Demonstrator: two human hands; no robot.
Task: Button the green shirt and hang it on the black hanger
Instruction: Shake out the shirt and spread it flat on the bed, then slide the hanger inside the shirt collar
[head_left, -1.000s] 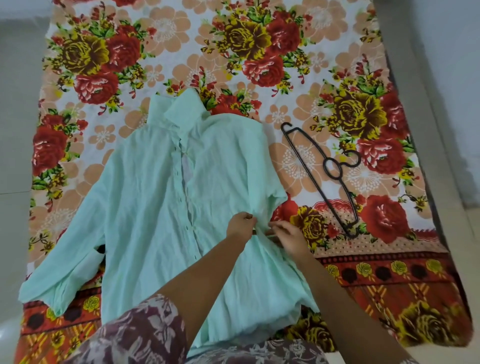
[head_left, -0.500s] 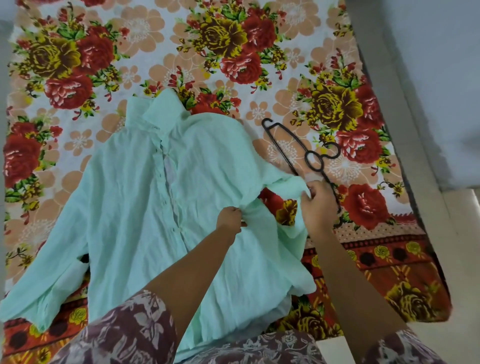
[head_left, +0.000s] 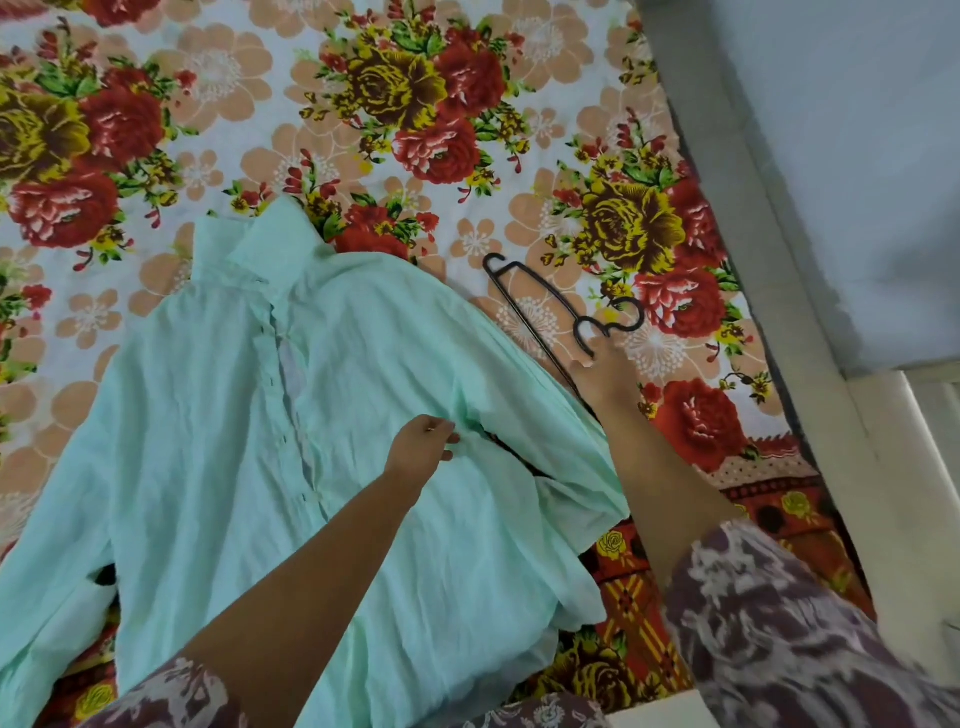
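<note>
Change from half a second before: the right hand (head_left: 605, 376) has left the shirt's sleeve and reached the black hanger (head_left: 640, 317). Its fingertips sit at the hanger's neck, just below the hook, but blur hides whether this grip is clenched on the wire or merely touching it. The sleeve it had raised now lies flat, draped over the hanger's lower end. The left hand (head_left: 421, 449) keeps its place, its grip pinching a fold of the green shirt (head_left: 208, 415) near the armpit seam.

The shirt lies front up with its collar at 12 o'clock. Its placket gapes in one spot below the collar, and its other sleeve trails toward 8 o'clock. The hanger lies flat at 2 o'clock from the shirt, hook toward 3 o'clock.

Open sheet extends from 9 round to 1 o'clock past the collar. At 3 o'clock the bed edge (head_left: 727, 182) runs near the hook.

Surface: floral bedsheet (head_left: 415, 104), with red and yellow roses on a pale ground. Beyond the edge lies a pale grey surface.
</note>
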